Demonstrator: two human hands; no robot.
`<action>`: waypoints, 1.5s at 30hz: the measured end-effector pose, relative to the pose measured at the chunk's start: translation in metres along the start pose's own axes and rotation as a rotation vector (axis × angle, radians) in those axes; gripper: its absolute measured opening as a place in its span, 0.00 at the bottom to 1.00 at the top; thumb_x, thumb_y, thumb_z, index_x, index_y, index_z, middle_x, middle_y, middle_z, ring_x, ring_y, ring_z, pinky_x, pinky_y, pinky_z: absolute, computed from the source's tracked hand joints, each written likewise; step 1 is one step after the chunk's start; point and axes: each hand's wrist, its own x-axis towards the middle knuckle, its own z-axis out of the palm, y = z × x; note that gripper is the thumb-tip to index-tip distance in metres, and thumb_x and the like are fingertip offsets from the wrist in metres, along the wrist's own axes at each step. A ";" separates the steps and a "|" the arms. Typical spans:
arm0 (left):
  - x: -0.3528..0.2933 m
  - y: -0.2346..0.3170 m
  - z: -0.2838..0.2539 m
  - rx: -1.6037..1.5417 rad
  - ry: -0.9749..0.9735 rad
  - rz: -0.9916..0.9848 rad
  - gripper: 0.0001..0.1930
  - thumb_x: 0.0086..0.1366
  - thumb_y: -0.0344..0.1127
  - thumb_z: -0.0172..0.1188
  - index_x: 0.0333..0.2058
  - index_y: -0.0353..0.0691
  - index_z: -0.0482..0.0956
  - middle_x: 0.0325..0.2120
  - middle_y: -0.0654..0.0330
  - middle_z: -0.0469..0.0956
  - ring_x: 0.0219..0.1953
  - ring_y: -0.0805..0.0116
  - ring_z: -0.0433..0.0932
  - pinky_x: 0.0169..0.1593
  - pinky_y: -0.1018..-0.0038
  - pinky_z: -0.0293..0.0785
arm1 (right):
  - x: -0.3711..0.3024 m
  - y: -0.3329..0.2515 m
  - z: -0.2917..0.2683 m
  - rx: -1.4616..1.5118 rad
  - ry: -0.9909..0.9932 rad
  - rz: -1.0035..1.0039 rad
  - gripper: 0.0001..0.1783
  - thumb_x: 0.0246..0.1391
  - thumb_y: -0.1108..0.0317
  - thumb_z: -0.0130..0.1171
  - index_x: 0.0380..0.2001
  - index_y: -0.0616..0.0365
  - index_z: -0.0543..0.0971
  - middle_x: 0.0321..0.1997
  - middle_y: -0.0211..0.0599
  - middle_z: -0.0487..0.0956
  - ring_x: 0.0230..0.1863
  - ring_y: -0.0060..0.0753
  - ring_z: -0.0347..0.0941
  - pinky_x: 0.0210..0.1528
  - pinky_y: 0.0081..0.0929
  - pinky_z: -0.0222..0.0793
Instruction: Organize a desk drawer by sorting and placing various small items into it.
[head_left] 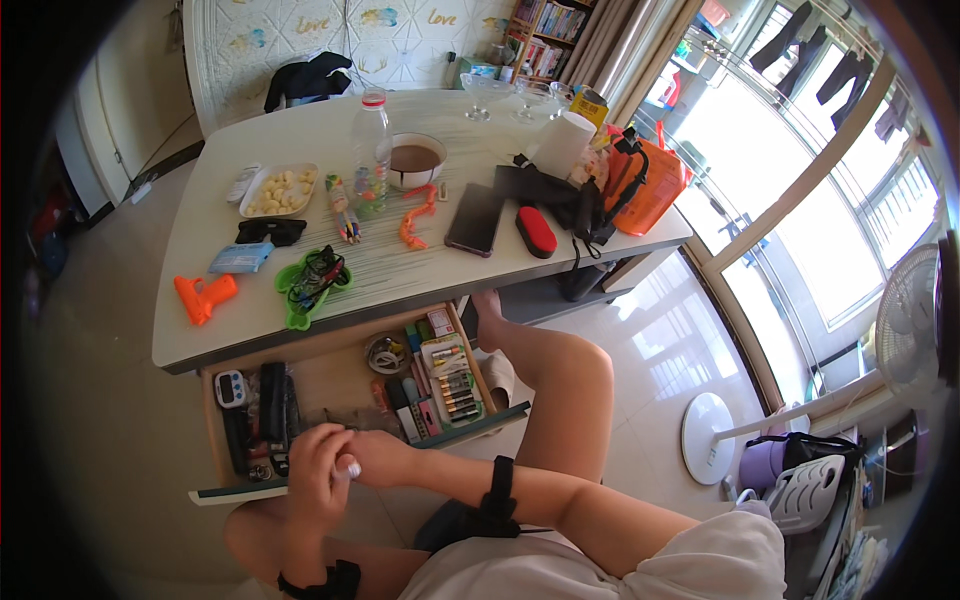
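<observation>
My left hand [318,468] and my right hand [388,459] meet above the front edge of the open drawer [318,372]. The left fingers are bent over the right hand's fingertips. A small white thing [349,467] shows by the left thumb; its kind is hidden by the fingers. In the drawer below, a pack of batteries [459,387] lies at the right, near a roll of tape [387,352]. A white device with a small screen [232,388] and a long black object [271,400] lie at the left.
The table [240,150] holds an orange toy gun [205,297], a green tray of cables [318,283], a plastic bottle [371,150], a bowl of brown liquid [416,160], a phone [475,220] and a red case [536,232]. A fan [908,318] stands right.
</observation>
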 end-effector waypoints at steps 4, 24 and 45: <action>-0.006 -0.005 -0.010 -0.013 0.130 -0.145 0.13 0.55 0.32 0.54 0.40 0.36 0.72 0.34 0.51 0.72 0.38 0.53 0.69 0.43 0.66 0.65 | -0.001 0.005 -0.005 0.136 0.251 -0.164 0.15 0.56 0.60 0.38 0.36 0.56 0.71 0.31 0.43 0.75 0.33 0.52 0.70 0.34 0.44 0.65; -0.029 -0.048 0.036 -0.475 -0.023 -0.390 0.35 0.46 0.26 0.64 0.55 0.38 0.59 0.49 0.51 0.65 0.54 0.57 0.63 0.52 0.69 0.63 | -0.006 0.000 -0.039 0.726 0.008 0.069 0.15 0.54 0.59 0.51 0.26 0.60 0.76 0.18 0.32 0.72 0.24 0.26 0.68 0.29 0.27 0.63; -0.025 -0.062 0.027 -0.826 -0.150 -0.708 0.17 0.66 0.41 0.42 0.38 0.33 0.73 0.30 0.64 0.72 0.30 0.75 0.67 0.37 0.81 0.62 | -0.004 -0.002 -0.023 -0.384 0.528 -0.528 0.10 0.35 0.73 0.55 0.28 0.56 0.72 0.36 0.33 0.73 0.39 0.36 0.69 0.48 0.33 0.63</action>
